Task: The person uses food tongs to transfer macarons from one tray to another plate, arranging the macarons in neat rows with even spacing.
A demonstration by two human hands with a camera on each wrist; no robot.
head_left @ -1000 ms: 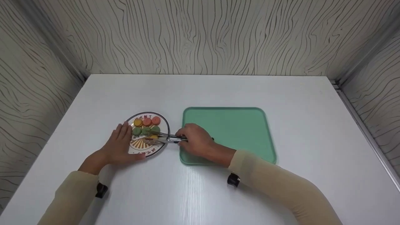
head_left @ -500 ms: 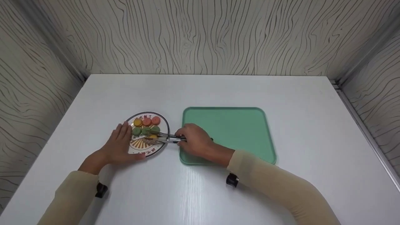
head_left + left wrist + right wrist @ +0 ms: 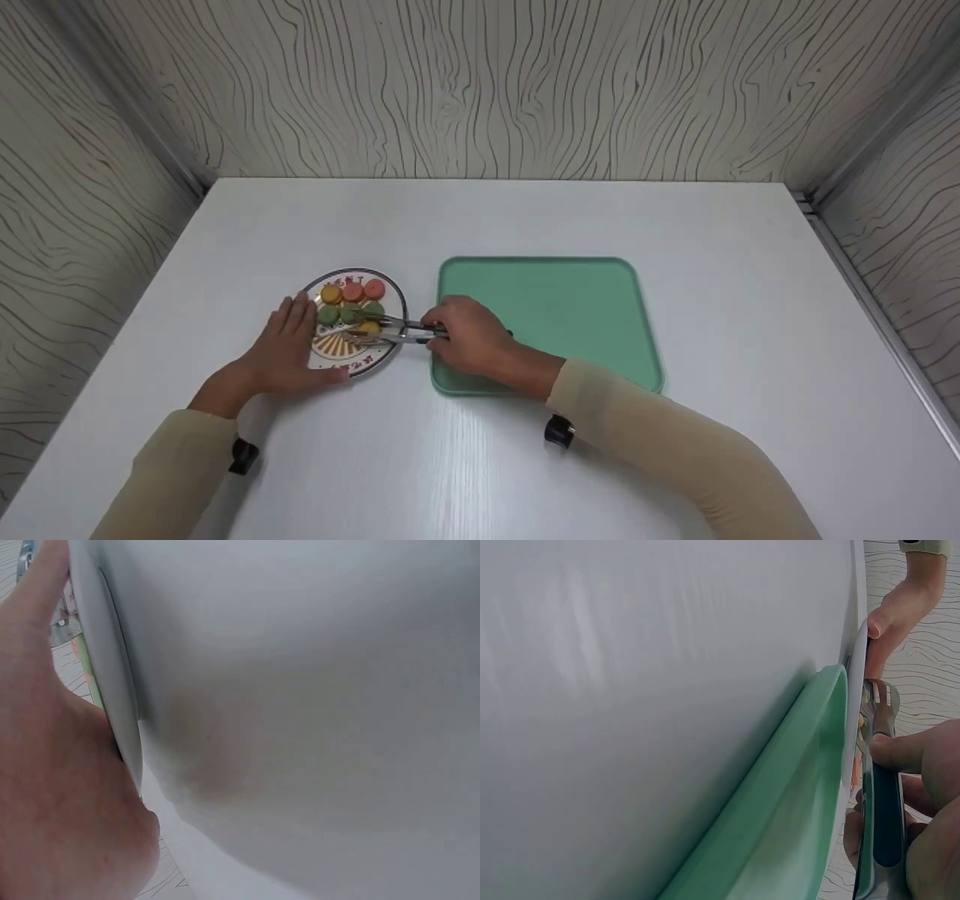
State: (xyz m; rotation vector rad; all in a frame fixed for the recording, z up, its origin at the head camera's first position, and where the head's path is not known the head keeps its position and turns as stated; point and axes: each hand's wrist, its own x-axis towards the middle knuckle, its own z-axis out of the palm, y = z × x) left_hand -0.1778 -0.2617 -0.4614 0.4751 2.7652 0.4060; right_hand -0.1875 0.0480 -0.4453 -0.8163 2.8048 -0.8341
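Observation:
A round patterned plate (image 3: 345,346) holds several small macarons in rows. One yellow macaron (image 3: 331,293) and two pink macarons (image 3: 353,292) lie at the back, with green macarons (image 3: 328,315) in front of them. My left hand (image 3: 281,352) rests along the plate's left rim, fingers straight and thumb at the near edge. In my right hand (image 3: 472,336) I grip metal tongs (image 3: 409,337) with dark handle grips (image 3: 887,814). Their slotted ends reach over the plate, on either side of another yellow macaron (image 3: 369,328), partly hidden by the tongs.
A green rectangular tray (image 3: 570,315) lies on the white table (image 3: 495,217) right of the plate, under my right hand. Its raised rim (image 3: 772,765) shows close up in the right wrist view. Wood-patterned walls (image 3: 480,90) enclose the back and sides.

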